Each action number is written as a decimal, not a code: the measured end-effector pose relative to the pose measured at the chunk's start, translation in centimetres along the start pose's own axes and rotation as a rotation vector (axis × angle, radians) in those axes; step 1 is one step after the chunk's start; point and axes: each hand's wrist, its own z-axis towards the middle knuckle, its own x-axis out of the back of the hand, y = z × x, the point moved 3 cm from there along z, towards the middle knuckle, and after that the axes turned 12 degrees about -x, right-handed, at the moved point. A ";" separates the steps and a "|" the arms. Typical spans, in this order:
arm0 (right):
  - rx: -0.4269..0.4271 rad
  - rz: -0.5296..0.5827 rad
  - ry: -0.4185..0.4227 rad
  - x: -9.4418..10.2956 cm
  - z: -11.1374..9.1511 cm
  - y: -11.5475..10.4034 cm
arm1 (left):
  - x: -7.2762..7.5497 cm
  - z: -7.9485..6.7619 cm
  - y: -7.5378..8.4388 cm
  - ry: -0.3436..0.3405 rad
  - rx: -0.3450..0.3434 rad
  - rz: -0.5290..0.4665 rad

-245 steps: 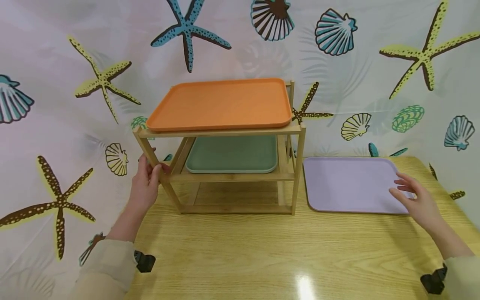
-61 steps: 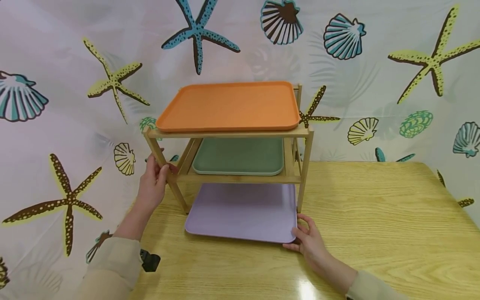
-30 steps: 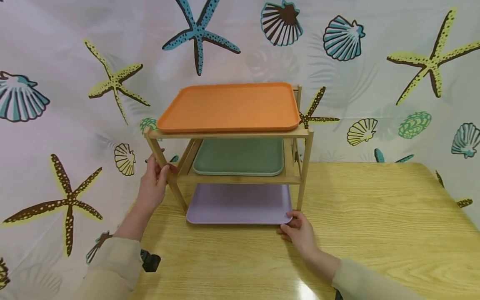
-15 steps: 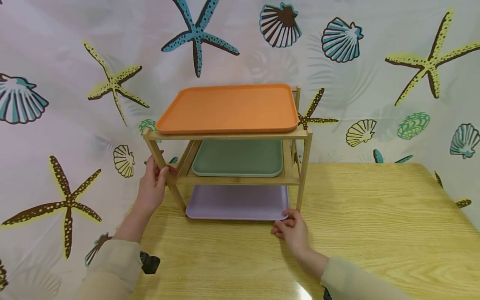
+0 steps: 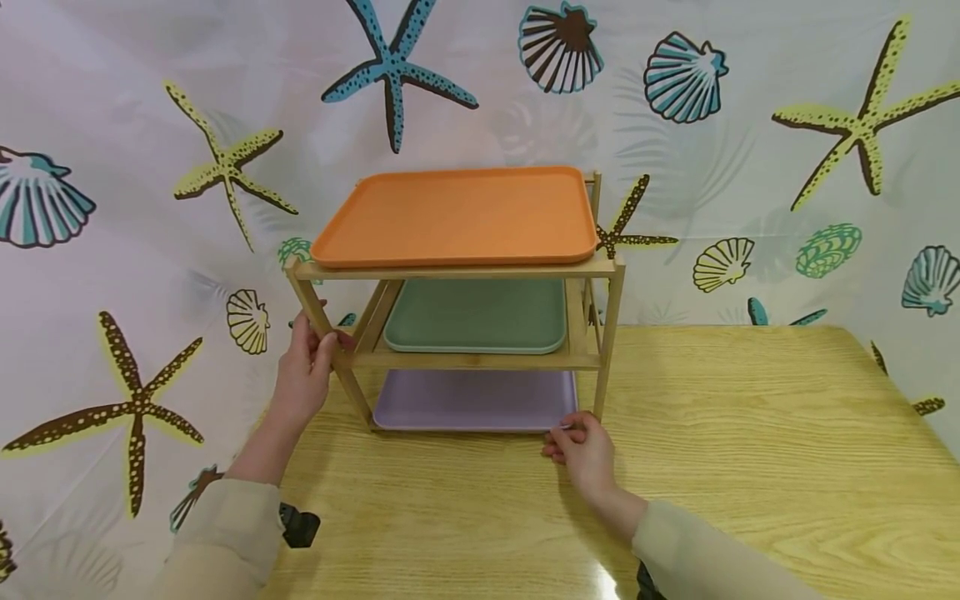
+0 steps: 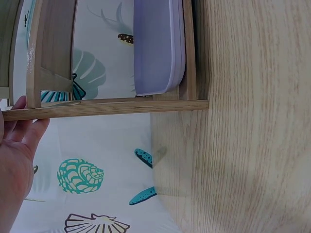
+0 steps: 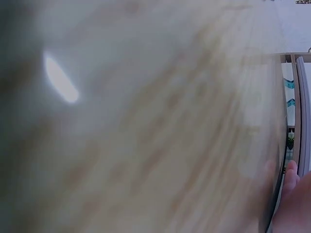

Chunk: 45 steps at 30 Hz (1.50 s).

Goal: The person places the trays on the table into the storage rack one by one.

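Note:
A three-tier wooden rack (image 5: pixel 480 361) stands on the table. On its bottom level lies a purple tray (image 5: pixel 472 400), its front edge level with the low front bar. My right hand (image 5: pixel 590 458) pinches that tray's front right corner; in the right wrist view only part of the right hand (image 7: pixel 294 199) shows, at the lower right. My left hand (image 5: pixel 302 379) grips the rack's left front post. In the left wrist view, the left hand's fingers (image 6: pixel 36 133) curl round the post (image 6: pixel 121 108), with the purple tray (image 6: pixel 155 43) inside the frame.
An orange tray (image 5: pixel 457 217) covers the rack's top level, and a green tray (image 5: pixel 476 317) lies on the middle one. Bare wooden tabletop (image 5: pixel 750 433) extends right and in front. A curtain (image 5: pixel 465 125) printed with starfish and shells hangs close behind and at the left.
The purple tray has gone from the table's right side to under the middle level, then slid back into the rack with my right hand. My left hand has kept its grip on the post.

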 end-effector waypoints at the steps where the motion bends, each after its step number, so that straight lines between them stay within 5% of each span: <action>1: -0.001 -0.006 -0.001 0.0 0.1 0.0 | 0.0 0.0 0.0 -0.002 0.000 -0.001; 22: -0.025 -0.095 0.007 -0.4 1.1 0.0 | 0.0 -0.1 -0.1 0.003 -0.015 -0.016; 36: 0.004 -0.047 -0.071 -0.3 0.6 -1.0 | 0.2 0.0 -0.2 0.005 -0.008 -0.033; 41: -0.010 -0.003 -0.148 0.8 -0.7 -3.0 | 0.1 0.0 -0.2 0.019 0.000 -0.021; 45: -0.006 -0.048 -0.189 3.2 -2.1 -4.5 | -0.4 -0.1 0.1 0.040 0.081 -0.075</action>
